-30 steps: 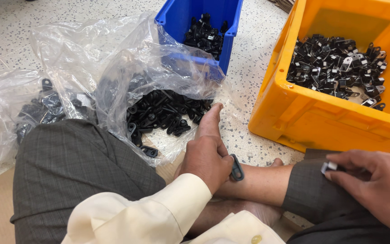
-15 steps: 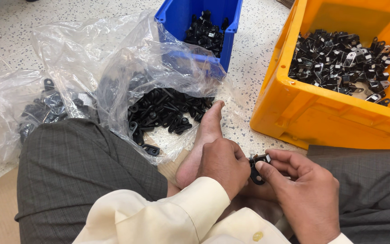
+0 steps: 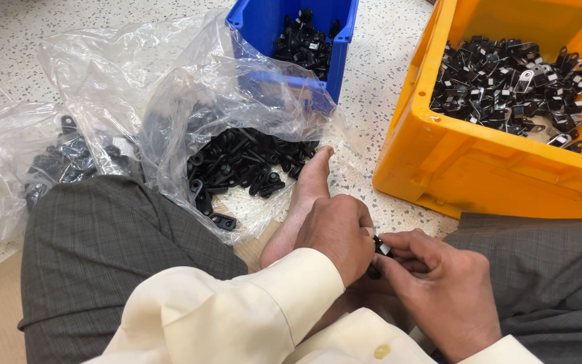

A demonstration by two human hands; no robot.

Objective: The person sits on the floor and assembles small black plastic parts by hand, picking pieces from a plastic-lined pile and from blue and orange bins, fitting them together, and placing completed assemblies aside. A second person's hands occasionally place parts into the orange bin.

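Both hands meet over lap: my left hand and right hand fingers pinching small black clip together. Yellow bin just ahead.

bag of clips left, bin behind it, crate right (hands in front)

A single head-worn camera is looking steeply down at the wearer's lap from close range. It is facing forward over the crossed legs toward the floor, taking in the blue bin and yellow crate beyond.
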